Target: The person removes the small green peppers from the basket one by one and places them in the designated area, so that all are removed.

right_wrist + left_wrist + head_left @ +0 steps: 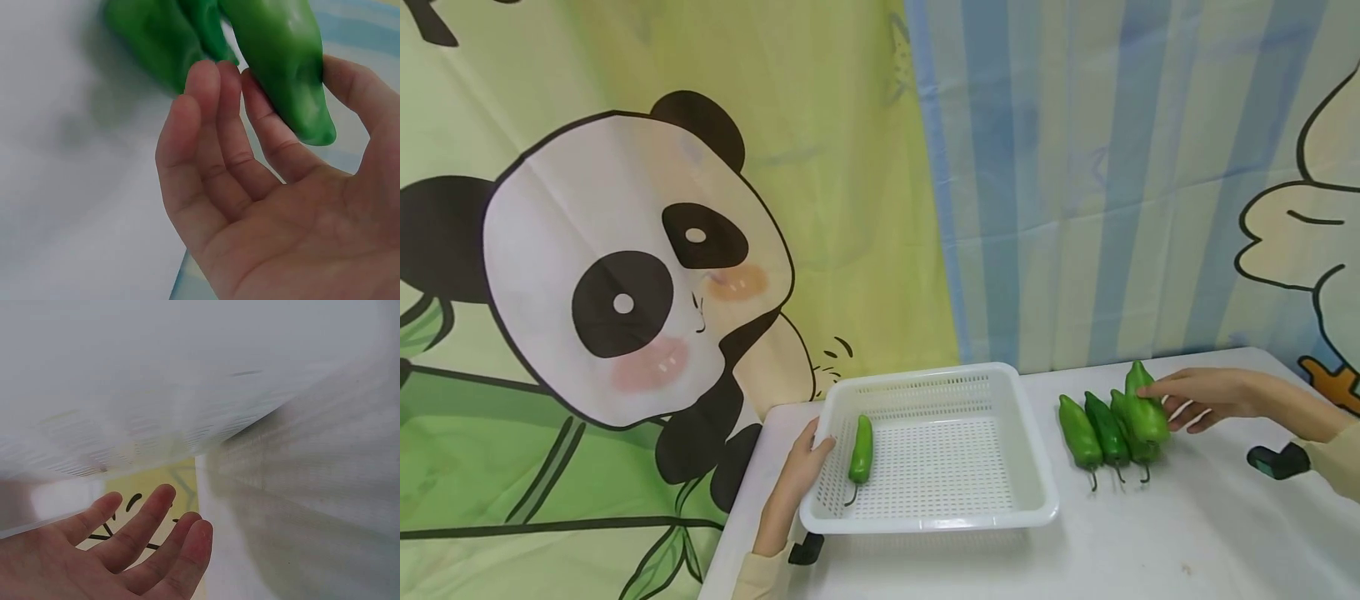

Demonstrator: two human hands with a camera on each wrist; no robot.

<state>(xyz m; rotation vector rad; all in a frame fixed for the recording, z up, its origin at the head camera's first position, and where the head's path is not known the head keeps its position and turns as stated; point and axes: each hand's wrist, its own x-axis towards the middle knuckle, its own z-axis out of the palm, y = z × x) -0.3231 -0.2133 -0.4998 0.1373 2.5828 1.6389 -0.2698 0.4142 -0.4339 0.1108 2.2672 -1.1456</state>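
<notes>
1. Green pepper, beside three peppers, is pinched in the right hand between thumb and forefinger.
2. Left hand, fingers loosely extended, holds the white basket by its rim; another pepper lies inside.

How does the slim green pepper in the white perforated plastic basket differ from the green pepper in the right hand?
The slim green pepper lies in the white perforated plastic basket; the held green pepper is pinched by the bare right hand. The slim one looks narrower; the held one is broader. The slim one lies alone, while the held one is beside other green peppers. Both are green and tapered.
</notes>
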